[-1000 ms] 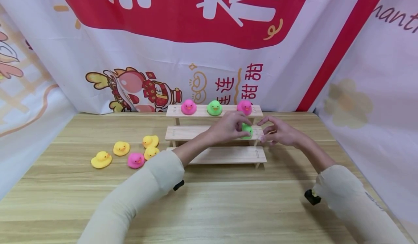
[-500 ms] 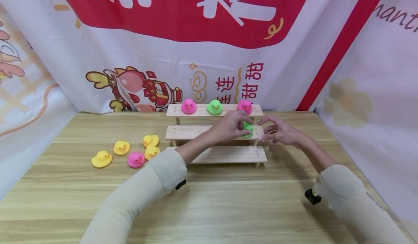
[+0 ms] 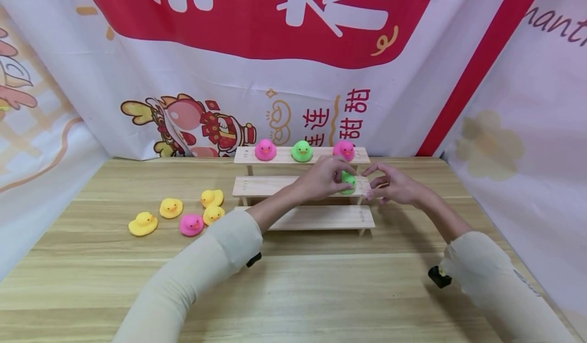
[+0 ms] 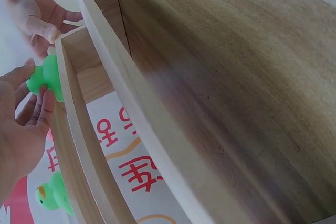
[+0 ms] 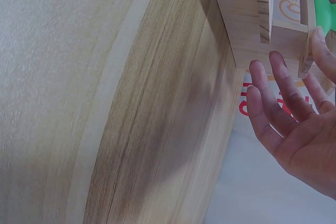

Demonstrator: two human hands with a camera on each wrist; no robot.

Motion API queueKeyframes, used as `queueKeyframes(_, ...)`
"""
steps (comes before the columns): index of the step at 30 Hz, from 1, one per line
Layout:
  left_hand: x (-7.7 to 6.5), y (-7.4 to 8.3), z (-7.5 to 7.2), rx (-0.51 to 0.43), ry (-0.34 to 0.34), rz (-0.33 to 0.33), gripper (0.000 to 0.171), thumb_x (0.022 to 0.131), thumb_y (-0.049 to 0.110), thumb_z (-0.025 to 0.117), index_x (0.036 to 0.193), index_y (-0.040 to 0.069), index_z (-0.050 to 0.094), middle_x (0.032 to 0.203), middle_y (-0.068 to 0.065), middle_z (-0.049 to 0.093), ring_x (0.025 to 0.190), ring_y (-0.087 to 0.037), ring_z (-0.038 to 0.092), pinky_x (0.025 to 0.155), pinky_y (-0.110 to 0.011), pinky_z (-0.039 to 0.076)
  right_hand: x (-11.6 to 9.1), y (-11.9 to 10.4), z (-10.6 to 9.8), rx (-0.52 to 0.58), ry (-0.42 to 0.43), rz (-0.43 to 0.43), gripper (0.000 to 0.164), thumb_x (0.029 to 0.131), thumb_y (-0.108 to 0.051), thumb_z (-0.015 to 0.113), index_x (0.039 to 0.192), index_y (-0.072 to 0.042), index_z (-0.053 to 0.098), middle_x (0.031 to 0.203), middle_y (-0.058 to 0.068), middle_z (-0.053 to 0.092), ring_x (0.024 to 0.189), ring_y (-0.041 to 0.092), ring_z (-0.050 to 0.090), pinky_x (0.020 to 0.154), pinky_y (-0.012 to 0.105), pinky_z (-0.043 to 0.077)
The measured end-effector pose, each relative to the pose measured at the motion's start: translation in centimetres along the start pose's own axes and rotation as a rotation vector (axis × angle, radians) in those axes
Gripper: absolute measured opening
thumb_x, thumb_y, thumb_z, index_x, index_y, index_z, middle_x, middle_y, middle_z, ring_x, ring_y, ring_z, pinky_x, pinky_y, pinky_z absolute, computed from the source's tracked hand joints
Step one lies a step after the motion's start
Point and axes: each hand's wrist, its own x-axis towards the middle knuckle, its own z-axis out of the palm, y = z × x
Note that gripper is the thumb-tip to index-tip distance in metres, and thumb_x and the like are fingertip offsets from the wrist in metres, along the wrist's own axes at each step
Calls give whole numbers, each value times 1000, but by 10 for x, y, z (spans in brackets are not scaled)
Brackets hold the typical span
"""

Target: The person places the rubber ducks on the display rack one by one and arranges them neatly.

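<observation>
At the right end of the middle tier of a small three-tier wooden stand [image 3: 263,185], my left hand [image 3: 319,180] pinches a green rubber duck [image 3: 348,182] between thumb and fingers. The left wrist view shows that green duck [image 4: 51,77] upright on the board's edge, fingertips on its head and body. My right hand [image 3: 395,186] is beside the stand's right end, its fingers spread and loosely bent. In the right wrist view, the right thumb [image 5: 323,51] is right at the tier's end, close to the duck, while the other fingers hold nothing.
On the top tier sit a pink duck [image 3: 265,150], a green duck [image 3: 301,151] and another pink duck [image 3: 344,150]. Several yellow ducks [image 3: 143,224] and one pink duck [image 3: 191,225] lie on the wooden table [image 3: 321,292] at the left. A printed cloth [image 3: 390,103] hangs behind.
Almost nothing moves. The left forearm shifts very slightly to the right early on, and the green duck under the left fingers turns a little. The right hand keeps its place.
</observation>
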Motion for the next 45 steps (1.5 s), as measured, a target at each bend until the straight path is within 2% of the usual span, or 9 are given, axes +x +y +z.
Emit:
queueKeyframes(11,-2,3,-3,-36,-23,-12,33,89,9,82,119,-2,73,99,-8,73,68,-11,56,61,-18,47,-2,0,1,-8,-5,11,49,98,-5,70,138,1,41,106,16,73,96,23,69,74,45,61)
queueKeyframes(19,-9,6,-10,-7,5,19,32,90,12,82,118,-1,74,107,-8,73,73,-11,59,66,-18,49,-1,0,2,-9,-5,0,50,98,-4,69,139,2,40,106,17,73,96,24,68,73,43,60)
queueKeyframes(25,-19,9,-19,23,29,56,27,90,13,83,112,1,75,114,-9,72,76,-11,61,71,-21,53,-1,0,2,-12,0,4,52,98,-5,71,139,2,40,107,18,72,96,24,68,73,43,60)
queueKeyframes(30,-30,12,-30,14,20,54,27,89,11,82,113,0,75,116,-10,72,78,-12,63,74,-24,54,-1,0,2,-37,5,6,54,96,-6,73,140,1,42,106,17,70,93,21,66,73,44,60)
queueKeyframes(38,-52,11,-52,21,56,37,26,90,12,82,112,0,76,107,-8,72,77,-12,62,71,-28,57,1,-3,1,-78,-3,-2,55,95,-6,74,140,1,43,107,19,67,95,23,65,74,48,60)
queueKeyframes(45,-71,8,-72,27,124,51,25,88,10,83,108,-2,75,100,-9,73,75,-14,63,67,-27,57,1,-5,0,-96,-1,-4,53,95,-8,75,138,2,45,111,22,70,97,23,65,77,51,61)
